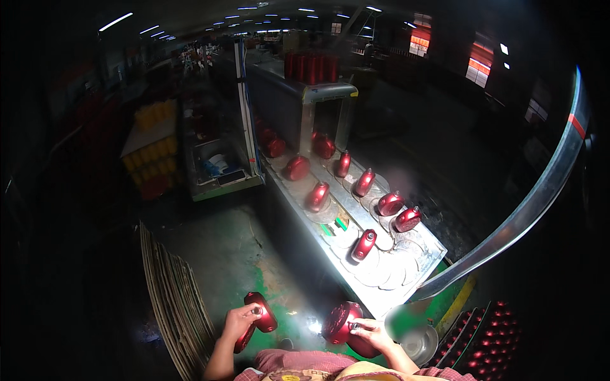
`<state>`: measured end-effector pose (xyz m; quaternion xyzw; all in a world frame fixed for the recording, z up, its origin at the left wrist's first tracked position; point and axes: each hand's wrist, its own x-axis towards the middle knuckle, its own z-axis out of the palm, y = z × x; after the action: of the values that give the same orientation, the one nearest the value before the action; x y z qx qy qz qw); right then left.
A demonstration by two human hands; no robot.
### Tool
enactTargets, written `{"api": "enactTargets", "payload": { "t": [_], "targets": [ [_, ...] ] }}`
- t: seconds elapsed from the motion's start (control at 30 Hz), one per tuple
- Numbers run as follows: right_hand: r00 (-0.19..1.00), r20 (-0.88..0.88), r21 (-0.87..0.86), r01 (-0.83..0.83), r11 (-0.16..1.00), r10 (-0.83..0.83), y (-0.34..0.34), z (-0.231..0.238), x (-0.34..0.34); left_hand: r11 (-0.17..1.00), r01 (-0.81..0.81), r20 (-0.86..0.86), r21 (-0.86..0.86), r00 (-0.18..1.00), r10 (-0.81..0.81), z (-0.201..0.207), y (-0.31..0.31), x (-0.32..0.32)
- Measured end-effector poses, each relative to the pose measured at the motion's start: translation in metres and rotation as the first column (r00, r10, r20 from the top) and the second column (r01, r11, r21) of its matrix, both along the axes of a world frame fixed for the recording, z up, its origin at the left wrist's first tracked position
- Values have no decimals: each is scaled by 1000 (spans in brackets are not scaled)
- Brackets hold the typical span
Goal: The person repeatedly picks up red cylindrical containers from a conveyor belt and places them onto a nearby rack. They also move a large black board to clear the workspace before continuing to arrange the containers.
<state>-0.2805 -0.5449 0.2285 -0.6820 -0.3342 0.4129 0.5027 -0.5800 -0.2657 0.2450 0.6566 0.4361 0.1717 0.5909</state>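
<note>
On lit metal bench (380, 303): red btls (364, 246); dim rm (406, 120) around.

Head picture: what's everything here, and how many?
Held bottles: apparently four, red, bottom centre
Conveyor: one, silvery, centre
Line bottles: at least nine, red, on conveyor
Housing: one, grey, over conveyor
Cylinders: several, red, on housing
Bowl: one, grey, lower right
Small round things: many, red, lower right
Curved strip: one, grey, right
Stacked sheets: many, brown, lower left
Stacked pieces: many, yellow, left
Lights: many, white, ceiling
Windows: several, orange-white, upper right
Clothing: some, red-checked, bottom
Left hand, right hand: two, bare, bottom
</note>
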Motion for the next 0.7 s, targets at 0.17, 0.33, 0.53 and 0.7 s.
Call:
{"api": "enactTargets", "payload": {
  "t": [0.17,0.33,0.53,0.7],
  "targets": [
    [969,178,-60,-165,984,174,104,31,19,988,-138,108,-68,984,145,-6,65,30],
    [954,138,-178,-240,954,266,192,53,49,969,-248,150,14,958,243,-3,108,58],
    [953,64,-27,-294,956,295,266,57,82,964,-265,141,20,955,260,11,168,87],
    [942,144,-41,-299,953,302,306,36,120,987,-154,121,-36,980,157,-4,236,125]
  ]
}}
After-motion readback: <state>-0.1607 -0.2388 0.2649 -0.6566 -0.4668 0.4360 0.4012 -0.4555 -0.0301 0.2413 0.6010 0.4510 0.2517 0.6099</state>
